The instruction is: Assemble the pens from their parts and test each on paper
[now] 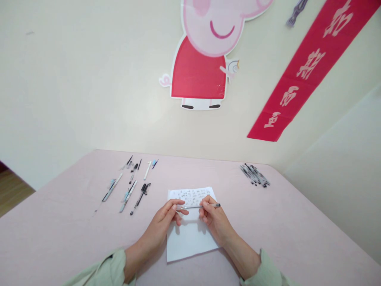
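Pen (195,206) held level between two hands above a partly written paper (190,242)

The pen's clear end is pinched by the left hand (162,220), its thumb and forefinger drawn together and the other fingers loosely curled. The barrel near the dark end is gripped by the bent fingers of the right hand (218,224). Handwriting is seen across the paper's upper part; the lower part is left blank. A compact bundle of pens (254,175) is gathered at the far right, while loose pens and parts (128,196) are spread in small groups at the left. The handling of this pen is judged to be underway, not finished; whether pieces are being joined or separated cannot be told.
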{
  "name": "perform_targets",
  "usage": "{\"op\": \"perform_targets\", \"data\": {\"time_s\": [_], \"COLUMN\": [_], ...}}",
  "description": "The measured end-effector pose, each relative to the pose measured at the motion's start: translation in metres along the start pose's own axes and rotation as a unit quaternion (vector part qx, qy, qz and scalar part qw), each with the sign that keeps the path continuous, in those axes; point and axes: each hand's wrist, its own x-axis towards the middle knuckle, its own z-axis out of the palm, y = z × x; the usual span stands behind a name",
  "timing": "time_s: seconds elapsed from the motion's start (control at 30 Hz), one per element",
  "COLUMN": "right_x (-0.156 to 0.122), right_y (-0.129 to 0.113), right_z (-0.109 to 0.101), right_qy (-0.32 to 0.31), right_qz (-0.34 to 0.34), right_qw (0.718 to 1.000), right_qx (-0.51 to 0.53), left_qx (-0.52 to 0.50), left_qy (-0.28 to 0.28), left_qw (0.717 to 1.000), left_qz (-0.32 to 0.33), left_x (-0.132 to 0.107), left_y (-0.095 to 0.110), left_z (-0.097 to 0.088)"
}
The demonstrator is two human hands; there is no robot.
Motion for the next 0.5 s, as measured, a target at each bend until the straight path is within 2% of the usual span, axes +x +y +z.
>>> {"op": "perform_targets", "data": {"time_s": [0.33, 0.5], "right_x": [-0.0026, -0.0021], "right_y": [-0.0014, -0.0009], "right_z": [0.0018, 0.0008], "right_qy": [-0.037, -0.039], "right_qz": [0.006, 0.014], "right_qw": [0.999, 0.999], "right_qx": [-0.021, 0.001], "left_qx": [0.033, 0.057], "left_qy": [-0.041, -0.043], "left_qw": [0.998, 0.997], "left_qz": [0.017, 0.018], "left_x": [0.0001, 0.0003], "left_y": [-0.0018, 0.0003], "left_z": [0.0014, 0.0041]}}
